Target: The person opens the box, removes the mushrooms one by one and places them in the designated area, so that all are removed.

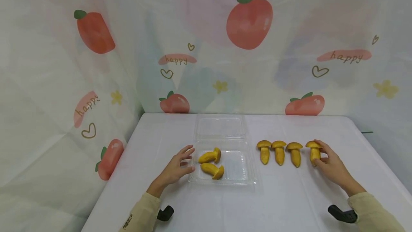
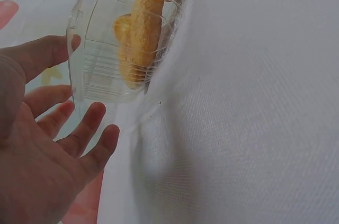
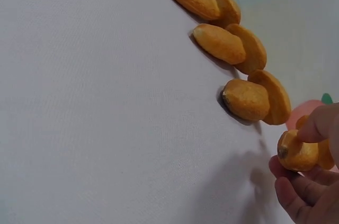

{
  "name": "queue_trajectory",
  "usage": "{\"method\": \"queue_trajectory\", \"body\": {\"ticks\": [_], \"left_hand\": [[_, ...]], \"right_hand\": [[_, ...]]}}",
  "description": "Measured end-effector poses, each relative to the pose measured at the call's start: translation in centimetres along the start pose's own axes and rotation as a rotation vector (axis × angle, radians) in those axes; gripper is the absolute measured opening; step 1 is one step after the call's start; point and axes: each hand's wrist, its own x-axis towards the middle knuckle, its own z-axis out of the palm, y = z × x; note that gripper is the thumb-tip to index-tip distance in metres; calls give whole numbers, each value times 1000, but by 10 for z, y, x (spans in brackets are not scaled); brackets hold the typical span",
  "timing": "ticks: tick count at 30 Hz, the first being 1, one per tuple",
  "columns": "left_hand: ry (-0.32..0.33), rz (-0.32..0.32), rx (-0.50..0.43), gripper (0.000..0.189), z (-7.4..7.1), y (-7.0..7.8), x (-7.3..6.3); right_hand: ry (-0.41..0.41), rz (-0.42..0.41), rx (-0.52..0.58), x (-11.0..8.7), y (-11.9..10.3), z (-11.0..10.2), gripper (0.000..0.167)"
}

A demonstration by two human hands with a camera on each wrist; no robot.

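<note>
My right hand (image 1: 330,164) pinches a yellow-brown mushroom (image 1: 314,151) between thumb and fingers, at the right end of a row. In the right wrist view the stem end of this mushroom (image 3: 297,151) points toward the camera. Beside it lie three more mushrooms, the closest being this one (image 3: 246,99). At the left edge of a clear plastic clamshell box (image 1: 238,182), my left hand (image 1: 175,167) has its fingers spread and relaxed. Its fingertips touch or nearly touch the box wall (image 2: 100,70). Two mushrooms (image 1: 212,170) lie on their sides inside the box, in its left half.
The box's lid (image 1: 220,127) is folded back, away from me, on the white table (image 1: 276,203). A printed curtain (image 1: 206,20) with fruit pictures hangs behind the table and along its left side. Black straps (image 1: 342,214) show at both wrists.
</note>
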Motion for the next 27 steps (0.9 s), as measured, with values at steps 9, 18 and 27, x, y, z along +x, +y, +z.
{"method": "queue_trajectory", "body": {"ticks": [9, 18, 27], "left_hand": [[-28, 28, 26, 68, -1, 1, 2], [-45, 37, 39, 69, -1, -1, 3], [-23, 40, 41, 68, 0, 2, 2]], "right_hand": [[-36, 56, 4, 2, 9, 0, 68], [-66, 69, -21, 5, 14, 5, 70], [-78, 57, -57, 8, 15, 8, 70]]}}
